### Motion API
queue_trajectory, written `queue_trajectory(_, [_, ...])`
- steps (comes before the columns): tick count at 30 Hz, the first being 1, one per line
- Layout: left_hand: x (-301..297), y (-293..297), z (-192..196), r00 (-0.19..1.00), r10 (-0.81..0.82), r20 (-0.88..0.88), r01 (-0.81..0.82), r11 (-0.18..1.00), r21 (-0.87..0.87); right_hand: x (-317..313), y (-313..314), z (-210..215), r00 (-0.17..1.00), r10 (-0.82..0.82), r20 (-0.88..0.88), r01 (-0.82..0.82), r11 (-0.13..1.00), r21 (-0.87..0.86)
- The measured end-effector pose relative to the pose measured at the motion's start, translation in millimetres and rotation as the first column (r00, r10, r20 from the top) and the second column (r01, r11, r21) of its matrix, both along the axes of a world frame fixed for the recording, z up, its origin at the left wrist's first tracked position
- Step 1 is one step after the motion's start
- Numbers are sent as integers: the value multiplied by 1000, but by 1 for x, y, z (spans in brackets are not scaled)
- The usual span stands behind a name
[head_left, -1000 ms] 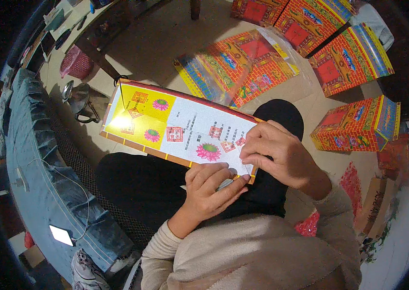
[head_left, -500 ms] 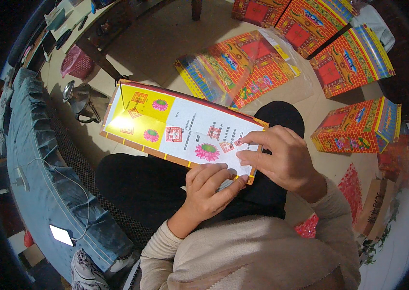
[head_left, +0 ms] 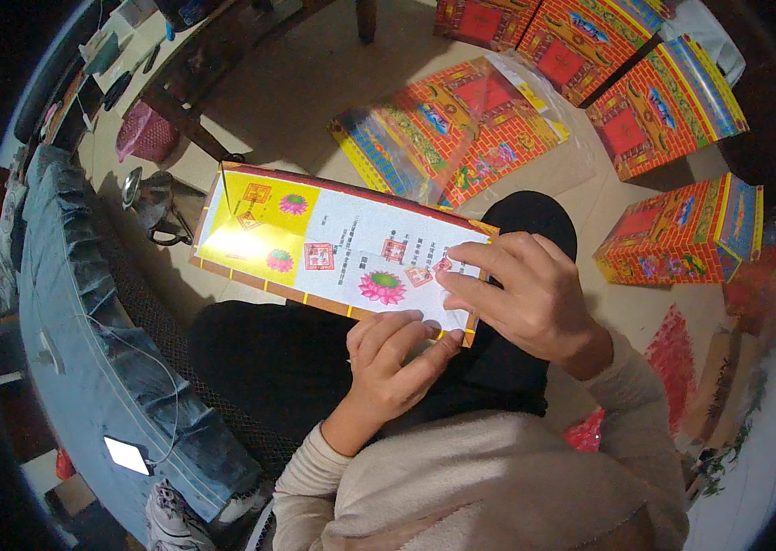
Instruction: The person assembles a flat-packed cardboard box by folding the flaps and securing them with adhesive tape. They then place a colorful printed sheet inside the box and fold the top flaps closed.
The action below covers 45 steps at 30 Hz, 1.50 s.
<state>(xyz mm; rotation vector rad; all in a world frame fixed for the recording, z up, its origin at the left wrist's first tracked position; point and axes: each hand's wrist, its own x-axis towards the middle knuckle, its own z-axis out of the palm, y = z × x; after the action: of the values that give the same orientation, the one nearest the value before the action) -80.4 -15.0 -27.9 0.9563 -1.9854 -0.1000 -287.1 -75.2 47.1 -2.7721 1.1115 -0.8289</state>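
A long, flat cardboard box (head_left: 325,310) with brown, yellow-striped edges rests over my lap, tilted down to the right. On its upper face lies a printed paper sheet (head_left: 333,241), white with a yellow left part, pink lotus flowers and red square stamps. My left hand (head_left: 390,360) grips the near edge close to the right end, fingertips curled onto the sheet. At that right end my right hand (head_left: 527,292) has its thumb and forefinger resting on the sheet, slightly apart. Its other fingers are bent by the box's end, their tips partly hidden.
Brick-patterned cardboard boxes (head_left: 668,106) stand on the floor at the right. A plastic-wrapped flat pack (head_left: 447,129) lies ahead. A denim-covered seat (head_left: 103,367) with a lit phone (head_left: 128,455) is at the left, a pink basket (head_left: 146,133) beyond it. Red netting (head_left: 668,367) lies at right.
The box and both hands have shifted slightly left and stay in nearly the same pose. The view has tilted a little; the grip looks the same.
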Motion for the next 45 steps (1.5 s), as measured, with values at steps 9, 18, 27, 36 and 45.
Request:
queue_trajectory(9, [-2,4,-3,998,-46,35,46,999,-7,5,-15,-6,990,-127,62,123,991,60])
queue_trajectory(18, [8,0,11,963,-81,258,54,993,108,-51,-57,-21,843,-435,315,421,900,115])
queue_trajectory(27, [28,-19,17,963,51,263,-88,988,128,-215,-95,-262,488,-822,293,387,504,772])
queue_trajectory(36, [63,-40,24,925,273,265,-325,929,175,-264,0,-443,294,-955,24,170,78,982])
queue_trajectory(45, [62,-50,31,863,356,359,-435,885,168,-281,-1,-478,177,-984,34,46,43,998])
